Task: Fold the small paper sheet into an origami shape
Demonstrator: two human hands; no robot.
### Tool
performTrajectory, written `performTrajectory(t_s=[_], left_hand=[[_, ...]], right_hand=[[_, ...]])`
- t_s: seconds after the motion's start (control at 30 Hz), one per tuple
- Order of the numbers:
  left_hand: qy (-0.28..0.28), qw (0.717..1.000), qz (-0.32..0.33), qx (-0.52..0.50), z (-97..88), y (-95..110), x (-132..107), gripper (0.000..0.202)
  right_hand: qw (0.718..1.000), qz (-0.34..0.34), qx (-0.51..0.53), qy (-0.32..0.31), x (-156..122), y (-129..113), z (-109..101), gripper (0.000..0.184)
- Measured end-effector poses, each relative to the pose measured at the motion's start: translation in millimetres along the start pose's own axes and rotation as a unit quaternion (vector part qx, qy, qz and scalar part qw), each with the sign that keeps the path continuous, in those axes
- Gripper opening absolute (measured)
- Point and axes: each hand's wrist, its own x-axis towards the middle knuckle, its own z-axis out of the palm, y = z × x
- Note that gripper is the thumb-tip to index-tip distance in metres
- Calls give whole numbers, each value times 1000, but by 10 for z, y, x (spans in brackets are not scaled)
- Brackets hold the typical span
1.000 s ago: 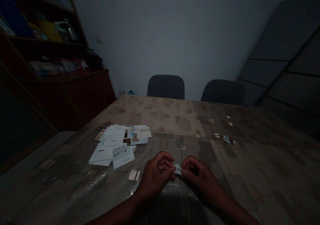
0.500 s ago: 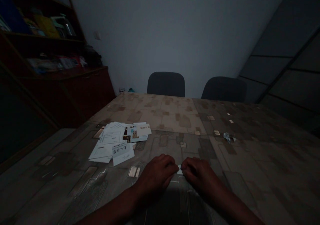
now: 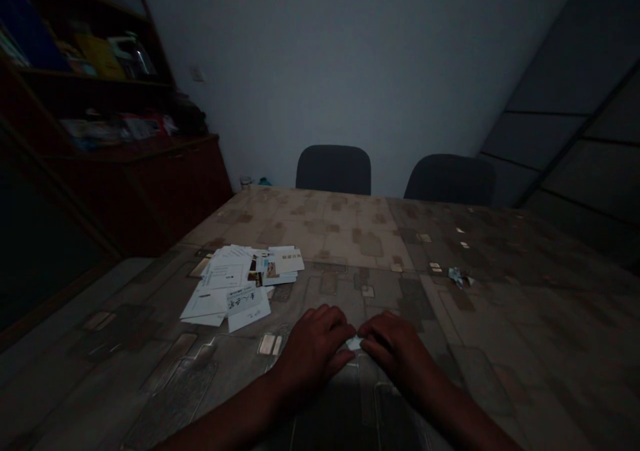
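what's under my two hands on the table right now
A small white folded paper piece shows between the left hand and right hand; most of it is covered by fingers.

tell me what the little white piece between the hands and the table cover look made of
Small white piece: likely paper, matte, thin, pinched flat between left hand and right hand. Table cover: probably glossy vinyl or oilcloth, printed blocks with soft reflections.

I'm sitting in prob. an office/mtg room, dimly lit: table [image 3: 350,237] w/ papers [image 3: 240,284], chairs [image 3: 334,169], bookshelf [image 3: 75,91].
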Motion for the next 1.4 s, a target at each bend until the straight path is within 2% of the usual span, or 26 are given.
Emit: performTrajectory(t_s=[0.2,0.57,0.8,0.93,1.1,1.4], left_hand=[[5,1000,11,26,7,-6,15,10],[51,991,74,96,64,-47,19,11],[61,986,101,118,72,-43,40,12],[57,987,103,111,88,-62,36,13],[52,989,106,89,77,-84,21,13],[66,986,110,106,69,-62,25,17]], right_hand=[[998,-40,-41,5,-53,22,-1,8],[994,-37,-98,-6,-124,-69,-77,7],[992,-18,-123,-19,-124,-119,-70,7],[997,-26,-73,2,-135,-75,-84,9],[998,35,38,46,-138,-11,-158,16],[999,-14,-48,9,-173,-9,-32,12]])
